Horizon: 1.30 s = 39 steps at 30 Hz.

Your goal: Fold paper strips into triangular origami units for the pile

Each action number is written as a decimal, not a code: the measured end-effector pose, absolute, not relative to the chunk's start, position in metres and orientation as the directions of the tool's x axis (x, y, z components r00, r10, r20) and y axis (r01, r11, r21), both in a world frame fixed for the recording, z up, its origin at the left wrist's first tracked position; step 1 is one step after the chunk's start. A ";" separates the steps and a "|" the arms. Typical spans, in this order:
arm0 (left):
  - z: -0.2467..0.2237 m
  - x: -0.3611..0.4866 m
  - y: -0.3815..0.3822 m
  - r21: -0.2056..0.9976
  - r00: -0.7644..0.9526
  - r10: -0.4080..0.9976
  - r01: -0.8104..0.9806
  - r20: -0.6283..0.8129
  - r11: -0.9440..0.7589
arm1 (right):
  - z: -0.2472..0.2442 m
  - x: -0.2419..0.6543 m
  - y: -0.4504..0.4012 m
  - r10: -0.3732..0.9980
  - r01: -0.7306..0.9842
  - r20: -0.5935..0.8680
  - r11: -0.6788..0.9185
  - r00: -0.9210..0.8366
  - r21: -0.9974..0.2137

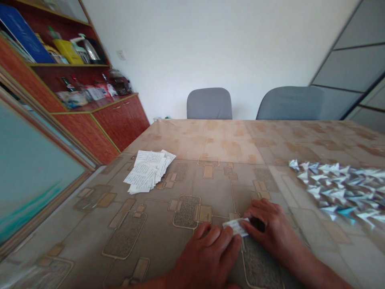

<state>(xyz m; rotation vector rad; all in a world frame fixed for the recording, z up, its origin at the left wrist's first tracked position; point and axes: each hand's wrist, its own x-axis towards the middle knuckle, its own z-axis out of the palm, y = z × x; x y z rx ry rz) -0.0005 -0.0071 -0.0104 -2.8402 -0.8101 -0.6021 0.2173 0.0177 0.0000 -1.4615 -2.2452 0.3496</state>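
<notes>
A small folded piece of printed paper lies on the patterned table at the near middle, between my two hands. My right hand pinches its right end between thumb and fingers. At the other end, the curled fingers of my left hand press against the paper, with the thumb side partly hidden. To the left is a loose pile of printed paper slips. Many small folded paper pieces with pointed tips stand in rows on the right.
The table has a patterned cover. Two grey chairs stand behind its far edge against a white wall. A red-brown cabinet at the left bears a kettle, a blue folder and assorted packages.
</notes>
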 end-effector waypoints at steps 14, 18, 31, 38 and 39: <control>-0.012 0.000 -0.007 -0.030 0.783 0.490 0.540 0.383 -0.841 | 0.003 0.215 0.017 0.918 0.814 0.197 0.397 -0.345 -0.424; -0.012 0.000 -0.007 -0.022 0.774 0.493 0.545 0.398 -0.838 | 0.002 0.215 0.017 0.920 0.822 0.181 0.392 -0.347 -0.414; -0.022 0.001 -0.005 -0.018 0.772 0.492 0.544 0.402 -0.839 | -0.019 0.219 0.011 0.917 0.847 0.340 0.344 -0.210 -0.406; -0.021 0.000 -0.005 -0.056 0.761 0.476 0.553 0.441 -0.832 | -0.030 0.219 0.008 0.931 0.887 0.325 0.284 -0.164 -0.365; -0.022 -0.001 -0.006 -0.061 0.754 0.477 0.560 0.451 -0.827 | -0.031 0.222 0.009 0.932 0.883 0.318 0.288 -0.171 -0.371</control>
